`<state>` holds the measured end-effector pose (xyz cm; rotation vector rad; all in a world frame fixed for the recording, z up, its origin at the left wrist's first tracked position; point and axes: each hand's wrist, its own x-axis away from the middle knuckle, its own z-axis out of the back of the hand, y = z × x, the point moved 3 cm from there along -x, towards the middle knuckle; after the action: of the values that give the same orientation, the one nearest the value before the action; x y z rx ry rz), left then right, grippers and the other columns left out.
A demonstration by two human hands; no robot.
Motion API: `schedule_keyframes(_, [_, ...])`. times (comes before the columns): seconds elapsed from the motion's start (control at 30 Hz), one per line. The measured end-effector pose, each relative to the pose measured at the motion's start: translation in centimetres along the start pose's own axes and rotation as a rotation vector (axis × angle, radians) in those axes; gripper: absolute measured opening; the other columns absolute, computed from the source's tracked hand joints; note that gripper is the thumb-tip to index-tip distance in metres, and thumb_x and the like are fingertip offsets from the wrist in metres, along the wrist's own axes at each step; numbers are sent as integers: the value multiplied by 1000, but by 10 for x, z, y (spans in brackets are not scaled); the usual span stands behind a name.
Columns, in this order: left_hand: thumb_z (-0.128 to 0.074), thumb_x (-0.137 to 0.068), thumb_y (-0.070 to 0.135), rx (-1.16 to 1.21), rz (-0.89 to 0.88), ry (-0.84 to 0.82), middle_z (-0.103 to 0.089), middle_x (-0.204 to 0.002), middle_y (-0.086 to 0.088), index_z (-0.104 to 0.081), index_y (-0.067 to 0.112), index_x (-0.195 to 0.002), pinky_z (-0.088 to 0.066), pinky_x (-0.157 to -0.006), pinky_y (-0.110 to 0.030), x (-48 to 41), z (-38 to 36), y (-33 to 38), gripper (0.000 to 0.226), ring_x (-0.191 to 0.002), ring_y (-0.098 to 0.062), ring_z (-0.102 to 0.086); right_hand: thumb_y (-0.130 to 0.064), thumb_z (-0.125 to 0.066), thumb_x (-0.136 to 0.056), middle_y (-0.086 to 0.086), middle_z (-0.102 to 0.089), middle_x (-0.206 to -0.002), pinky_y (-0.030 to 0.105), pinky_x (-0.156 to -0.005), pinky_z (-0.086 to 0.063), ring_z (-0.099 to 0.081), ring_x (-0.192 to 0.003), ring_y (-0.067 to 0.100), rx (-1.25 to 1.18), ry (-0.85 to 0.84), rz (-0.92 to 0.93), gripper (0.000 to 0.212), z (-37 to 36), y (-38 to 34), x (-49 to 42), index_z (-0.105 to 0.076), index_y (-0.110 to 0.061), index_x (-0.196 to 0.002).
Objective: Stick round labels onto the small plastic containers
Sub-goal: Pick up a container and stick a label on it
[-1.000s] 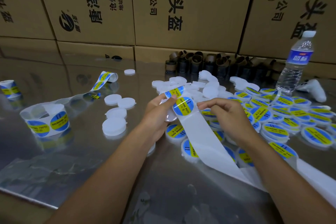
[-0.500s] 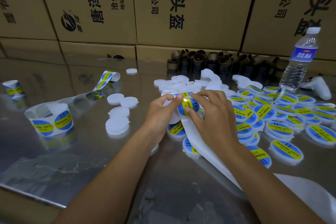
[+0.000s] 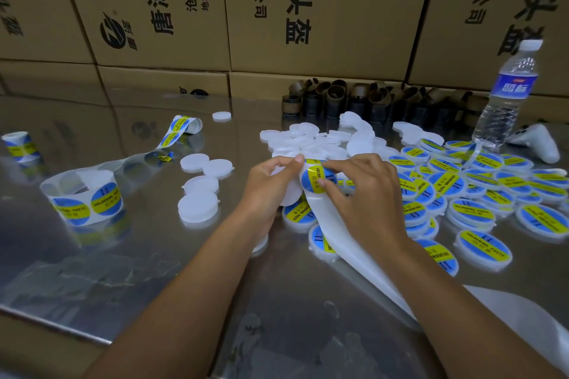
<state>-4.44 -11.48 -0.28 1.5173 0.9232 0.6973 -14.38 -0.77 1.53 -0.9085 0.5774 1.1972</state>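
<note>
**Head view, labelling in progress.** The small plastic container [image 3: 288, 196] was held above the table [image 3: 123, 255] in the left hand [image 3: 268, 191]. It was largely hidden behind the backing strip [image 3: 345, 240] and the round label [image 3: 315, 178], so only its pale lower rim showed. The left fingers curled round it, with the thumb tip on the strip's upper edge. The right hand [image 3: 369, 203] pinched the label's right edge, index finger above and thumb below, covering part of the print. Whether the label had lifted off the strip could not be told. The strip passed under the right forearm and was cut off at lower right. One second earlier the right hand had been clear of the label, to its right.
</note>
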Motion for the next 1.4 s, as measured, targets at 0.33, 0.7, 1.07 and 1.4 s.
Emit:
schedule_keyframes(0.33, [-66,-87,27,-27,5,-26,-67,-92,-6,-69,16,-80,-50,-79,-35,-1,1,-1,13,-80,-19,-61,-17,-74,-77,-2,-71,-91,41,-91,-36,-59,-96,25,-33,-74,-56,17,-1,4,1,-72,-17,-94])
schedule_keyframes(0.7, [-70,-84,21,-28,-38,61,-68,-78,3,-65,18,-71,-50,-55,-20,-1,5,-1,15,-62,-5,-62,-5,-69,-76,4,-64,-97,41,-94,-37,-58,-99,25,-192,-40,-44,9,3,-1,2,-70,-13,-82])
schedule_keyframes(1.07, [-71,-84,22,-10,-70,80,-65,-55,8,-64,19,-67,-47,-47,-16,-2,7,-3,19,-48,-4,-58,0,-57,-82,-16,-59,-59,8,-59,-40,-53,-60,-4,-773,-67,-506,26,5,10,-2,-60,-20,-66])
schedule_keyframes(1.4, [-76,-78,21,-129,-181,138,-65,-60,16,-63,21,-62,-48,-51,-14,-3,8,-1,21,-56,4,-58,-7,-49,-85,-5,-49,-51,20,-42,-33,-41,-44,8,-1253,67,-944,21,4,27,-1,-56,-16,-67])
